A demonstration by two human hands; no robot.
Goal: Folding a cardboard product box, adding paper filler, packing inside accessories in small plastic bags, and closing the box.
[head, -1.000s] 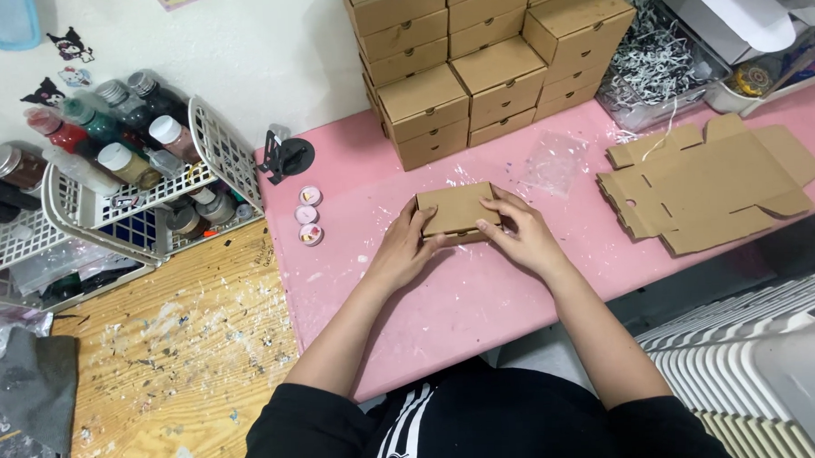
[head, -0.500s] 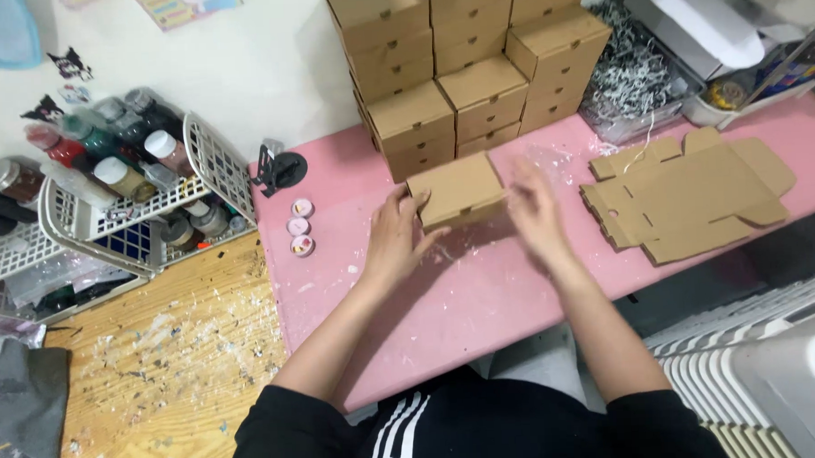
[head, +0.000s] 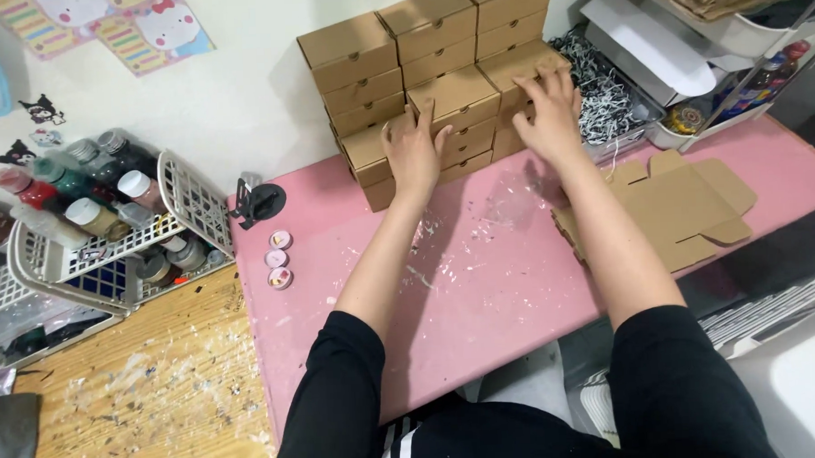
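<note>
Both hands (head: 414, 147) (head: 548, 111) on stacked cardboard boxes (head: 462, 96); bottles (head: 91, 213) fill basket (head: 194, 205).

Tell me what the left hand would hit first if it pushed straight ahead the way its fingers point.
The left hand points away towards the wall; its fingers already rest on the stacked brown boxes, so it would likely meet those first.

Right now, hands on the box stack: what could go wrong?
1. The left hand and right hand press on the stack of brown boxes; uneven columns could topple.
2. The flat cardboard blanks lie under the right forearm and overhang the pink table; a nudge might drop them.
</note>
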